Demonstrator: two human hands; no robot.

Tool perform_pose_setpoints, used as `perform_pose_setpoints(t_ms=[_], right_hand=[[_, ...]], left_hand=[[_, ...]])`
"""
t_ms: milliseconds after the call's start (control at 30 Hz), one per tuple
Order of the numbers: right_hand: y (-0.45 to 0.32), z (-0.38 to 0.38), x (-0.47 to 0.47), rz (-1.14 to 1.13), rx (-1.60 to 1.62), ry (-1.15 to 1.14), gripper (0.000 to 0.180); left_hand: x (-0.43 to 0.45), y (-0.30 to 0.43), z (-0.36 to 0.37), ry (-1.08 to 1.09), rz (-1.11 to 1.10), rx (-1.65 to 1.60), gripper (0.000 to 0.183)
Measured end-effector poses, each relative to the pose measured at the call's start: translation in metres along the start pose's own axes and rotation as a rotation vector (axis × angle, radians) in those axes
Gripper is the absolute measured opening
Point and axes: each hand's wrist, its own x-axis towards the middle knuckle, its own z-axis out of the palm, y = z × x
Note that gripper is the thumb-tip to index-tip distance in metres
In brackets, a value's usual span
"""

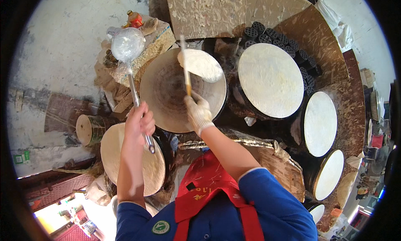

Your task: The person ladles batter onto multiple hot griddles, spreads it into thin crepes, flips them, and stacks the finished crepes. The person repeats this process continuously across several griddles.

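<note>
My left hand (140, 123) is bare and grips the handle of a metal ladle (127, 45). Its round bowl, coated with pale wet batter, is raised at the far left of a round griddle (166, 106). A knitted glove covers my right hand (199, 112), which holds a thin spatula (186, 69) by its yellowish handle; motion blurs the pale blade. That blade crosses above the griddle, beside a white batter sheet (202, 65) on its far right part. The rest of the griddle surface shows brown, ringed marks. Whether blade and sheet touch, I cannot tell.
Several more round griddles covered with white sheets curve rightward, starting with a large one (271, 81). Another covered griddle (134, 166) lies under my left forearm. Black honeycomb briquettes (283, 42) are stacked behind. Batter-splashed boards (206, 14) stand at the back; a red-labelled bottle (134, 19) is at left.
</note>
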Motion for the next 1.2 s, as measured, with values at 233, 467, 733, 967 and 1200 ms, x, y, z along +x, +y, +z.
perform_pose_setpoints(t_ms=[233, 467, 733, 967, 1200], right_hand=[[0.086, -0.059, -0.004, -0.258, 0.092, 0.352, 0.039], [0.035, 0.000, 0.023, -0.113, -0.037, 0.016, 0.041], [0.034, -0.051, 0.023, -0.207, -0.514, 0.128, 0.036], [0.000, -0.051, 0.048, -0.110, -0.639, -0.072, 0.035], [-0.019, -0.084, 0.084, -0.331, -0.789, -0.234, 0.034]], left_hand=[[-0.056, -0.015, -0.023, -0.225, -0.094, -0.340, 0.023], [-0.093, -0.017, -0.017, -0.125, -0.055, -0.316, 0.025], [-0.114, -0.049, -0.049, -0.157, -0.068, -0.467, 0.026], [-0.121, -0.057, -0.016, 0.034, 0.096, -0.352, 0.029], [-0.138, -0.067, -0.014, 0.269, 0.120, -0.300, 0.034]])
